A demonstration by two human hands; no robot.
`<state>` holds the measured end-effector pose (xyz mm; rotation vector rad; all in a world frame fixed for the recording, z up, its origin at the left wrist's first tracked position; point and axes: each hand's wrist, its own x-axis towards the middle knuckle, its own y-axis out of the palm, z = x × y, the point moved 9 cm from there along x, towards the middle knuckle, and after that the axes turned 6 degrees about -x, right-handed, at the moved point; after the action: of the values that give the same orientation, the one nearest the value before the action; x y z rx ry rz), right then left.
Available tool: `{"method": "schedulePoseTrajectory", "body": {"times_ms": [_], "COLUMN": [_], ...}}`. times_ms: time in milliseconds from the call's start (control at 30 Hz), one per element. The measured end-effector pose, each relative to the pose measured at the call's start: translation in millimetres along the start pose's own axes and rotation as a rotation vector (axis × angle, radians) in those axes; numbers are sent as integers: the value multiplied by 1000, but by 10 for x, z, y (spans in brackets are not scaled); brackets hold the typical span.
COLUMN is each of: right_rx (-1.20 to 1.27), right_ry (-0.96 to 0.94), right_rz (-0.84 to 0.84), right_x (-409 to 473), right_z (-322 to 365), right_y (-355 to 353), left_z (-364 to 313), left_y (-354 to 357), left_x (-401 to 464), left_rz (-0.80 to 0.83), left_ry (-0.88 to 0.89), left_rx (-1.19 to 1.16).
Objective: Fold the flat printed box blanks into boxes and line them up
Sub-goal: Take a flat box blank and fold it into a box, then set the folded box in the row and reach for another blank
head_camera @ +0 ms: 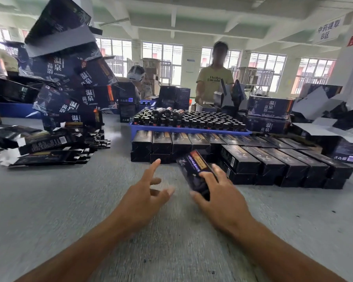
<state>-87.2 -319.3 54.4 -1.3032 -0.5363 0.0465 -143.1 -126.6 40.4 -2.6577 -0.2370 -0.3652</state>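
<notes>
The box (pixel 194 171) gripped in the right hand (pixel 218 194) is printed card, dark and faintly glossy. The folded boxes (pixel 273 161) lined up beyond share that sheen, light catching their top faces. The flat blanks (pixel 49 145) are the same dark card (white and matt on their unprinted flaps). The table (pixel 59 200) is grey, matt, finely speckled. The tray (pixel 190 130) is smooth blue plastic.

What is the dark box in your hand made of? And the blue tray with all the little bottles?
The box looks like thin printed cardboard with a slight sheen; flat blanks nearby show white undersides. The blue tray looks like smooth moulded plastic.
</notes>
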Motion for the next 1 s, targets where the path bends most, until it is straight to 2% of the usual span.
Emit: {"method": "schedulePoseTrajectory", "body": {"times_ms": [133,267,667,1000], "right_rx": [-186,-236,-318,-371], "right_ry": [44,44,103,126], "right_rz": [3,-29,90,81], "right_x": [107,157,345,458], "right_z": [-311,-297,-345,-346], "right_y": [0,-23,148,212], "left_z": [112,157,190,184], "left_y": [-35,-53,-133,-180], "left_x": [18,56,78,58], "left_rz": [28,27,32,49], "left_ry": [-12,1,10,-40], "left_rx": [129,180,275,265]}}
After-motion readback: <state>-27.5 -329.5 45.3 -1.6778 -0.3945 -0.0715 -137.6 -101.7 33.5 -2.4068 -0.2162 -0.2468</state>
